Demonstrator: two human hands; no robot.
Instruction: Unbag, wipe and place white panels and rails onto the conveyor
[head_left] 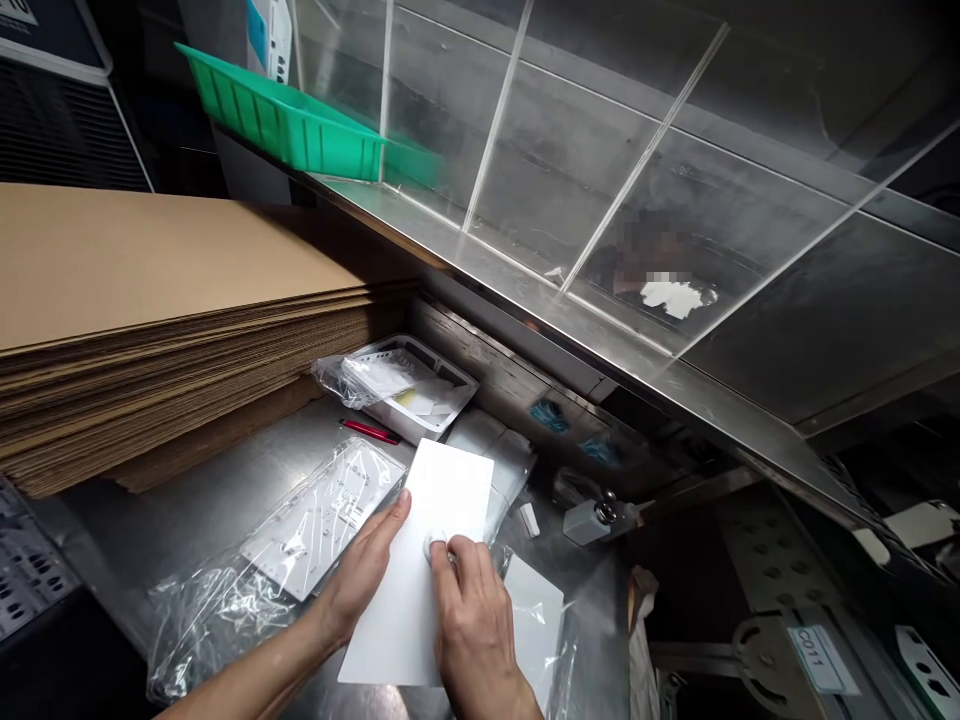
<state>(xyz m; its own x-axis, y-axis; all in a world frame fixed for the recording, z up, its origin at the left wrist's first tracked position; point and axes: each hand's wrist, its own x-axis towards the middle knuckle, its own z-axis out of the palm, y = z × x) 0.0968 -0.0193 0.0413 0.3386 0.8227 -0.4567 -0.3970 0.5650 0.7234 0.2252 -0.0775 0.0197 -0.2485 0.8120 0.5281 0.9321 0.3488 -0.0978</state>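
Now L hand (364,572) wide open, flat on white card (397,625); R hand (469,620) in narrow grip, pinching round white disc (438,546); perforated panel (322,520) still bagged alongside.

wht rect. sheet (397,600) | flat on steel bench (217,480) | sm. rnd disc (435,546) on top

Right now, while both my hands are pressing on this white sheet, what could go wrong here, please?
The white sheet seems to lie partly on loose clear plastic, so it may slip under your left hand. The small round white piece could shift under your right hand. Nearby, the red pen could get knocked.
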